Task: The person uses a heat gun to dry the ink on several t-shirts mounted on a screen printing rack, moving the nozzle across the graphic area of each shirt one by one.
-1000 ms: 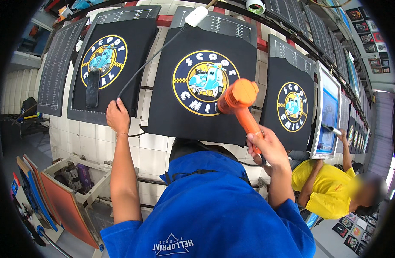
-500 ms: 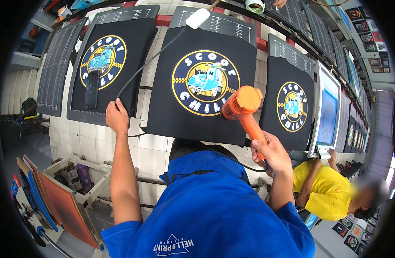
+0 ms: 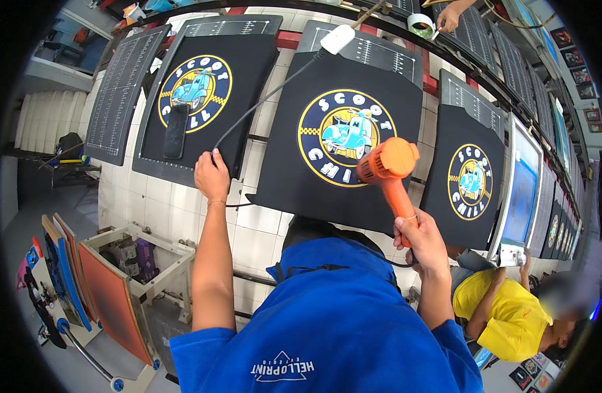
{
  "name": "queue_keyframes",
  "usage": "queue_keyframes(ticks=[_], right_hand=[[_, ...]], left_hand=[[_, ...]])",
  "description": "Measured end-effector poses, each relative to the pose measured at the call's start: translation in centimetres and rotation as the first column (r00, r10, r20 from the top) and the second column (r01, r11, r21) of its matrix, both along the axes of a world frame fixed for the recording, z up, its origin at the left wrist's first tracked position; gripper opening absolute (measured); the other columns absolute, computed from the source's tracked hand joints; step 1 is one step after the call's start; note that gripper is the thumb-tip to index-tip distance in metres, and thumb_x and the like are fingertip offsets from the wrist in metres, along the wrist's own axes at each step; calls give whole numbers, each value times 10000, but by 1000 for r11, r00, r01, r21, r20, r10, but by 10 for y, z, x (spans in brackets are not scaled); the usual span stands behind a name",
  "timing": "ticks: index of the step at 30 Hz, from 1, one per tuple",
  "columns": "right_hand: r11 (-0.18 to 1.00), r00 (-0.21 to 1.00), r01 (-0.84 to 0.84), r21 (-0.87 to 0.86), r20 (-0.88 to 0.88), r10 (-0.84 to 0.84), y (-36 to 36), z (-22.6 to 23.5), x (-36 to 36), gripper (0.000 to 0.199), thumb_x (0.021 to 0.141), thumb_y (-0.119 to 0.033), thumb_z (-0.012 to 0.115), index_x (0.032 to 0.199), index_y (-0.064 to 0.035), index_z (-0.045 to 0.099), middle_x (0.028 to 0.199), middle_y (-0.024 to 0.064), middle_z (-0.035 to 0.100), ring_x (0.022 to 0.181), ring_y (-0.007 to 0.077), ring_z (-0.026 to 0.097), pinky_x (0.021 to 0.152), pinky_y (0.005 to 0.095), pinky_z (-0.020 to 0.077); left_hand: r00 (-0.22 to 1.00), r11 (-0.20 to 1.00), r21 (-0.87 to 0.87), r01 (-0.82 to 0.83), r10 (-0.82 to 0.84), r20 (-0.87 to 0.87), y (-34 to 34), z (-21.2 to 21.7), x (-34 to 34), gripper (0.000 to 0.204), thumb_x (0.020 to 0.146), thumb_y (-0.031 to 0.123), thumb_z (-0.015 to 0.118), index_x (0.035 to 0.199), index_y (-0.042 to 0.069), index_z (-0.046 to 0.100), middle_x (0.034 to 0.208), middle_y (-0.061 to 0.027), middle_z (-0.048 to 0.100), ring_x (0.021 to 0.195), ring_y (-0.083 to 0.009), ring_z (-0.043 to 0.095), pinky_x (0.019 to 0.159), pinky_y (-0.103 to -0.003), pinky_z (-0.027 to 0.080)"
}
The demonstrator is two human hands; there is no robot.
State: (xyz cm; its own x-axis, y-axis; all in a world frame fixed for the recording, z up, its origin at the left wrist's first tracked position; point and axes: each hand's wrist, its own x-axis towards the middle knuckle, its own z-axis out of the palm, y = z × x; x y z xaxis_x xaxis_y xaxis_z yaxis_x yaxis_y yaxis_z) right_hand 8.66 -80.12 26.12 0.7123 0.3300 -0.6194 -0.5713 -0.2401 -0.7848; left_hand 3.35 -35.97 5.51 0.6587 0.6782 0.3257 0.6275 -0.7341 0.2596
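My right hand (image 3: 424,241) is closed round the handle of an orange heat gun (image 3: 394,160). Its nozzle is over the lower right part of a round scooter print on the middle black shirt (image 3: 288,173), which is spread on a dark board. At the front right corner of the left black shirt (image 3: 252,72), my left hand (image 3: 212,175) is closed on a black cable (image 3: 265,95). This cable runs up to a white power socket (image 3: 337,39) above the middle board. A black phone (image 3: 176,132) lies across the left shirt's print.
To the right are another printed shirt (image 3: 463,190) and a framed screen (image 3: 520,203), beside a person in a yellow shirt (image 3: 500,311). Another person's hand (image 3: 450,18) is near a tape roll (image 3: 420,26). Framed panels (image 3: 114,298) and a cart (image 3: 176,278) stand lower left.
The whole view has shifted, so the boards appear farther right. The heat gun stays over the print's lower right, slightly nearer its middle. Another person's hand has come closer to the tape roll.
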Motion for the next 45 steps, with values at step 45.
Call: queue_keyframes(ticks=[45], right_hand=[[971,974,228,73,-21,-227,41,-6,-1,283,945,-269,648,1068,-28,564,751,-7,570,618,68,579,550,216,483]], left_hand=[[998,988,-146,58,-59,-3,4,3,-1,369,995,333,500,874,4,615,882,-152,641,855,-364,592,742,-467,450]])
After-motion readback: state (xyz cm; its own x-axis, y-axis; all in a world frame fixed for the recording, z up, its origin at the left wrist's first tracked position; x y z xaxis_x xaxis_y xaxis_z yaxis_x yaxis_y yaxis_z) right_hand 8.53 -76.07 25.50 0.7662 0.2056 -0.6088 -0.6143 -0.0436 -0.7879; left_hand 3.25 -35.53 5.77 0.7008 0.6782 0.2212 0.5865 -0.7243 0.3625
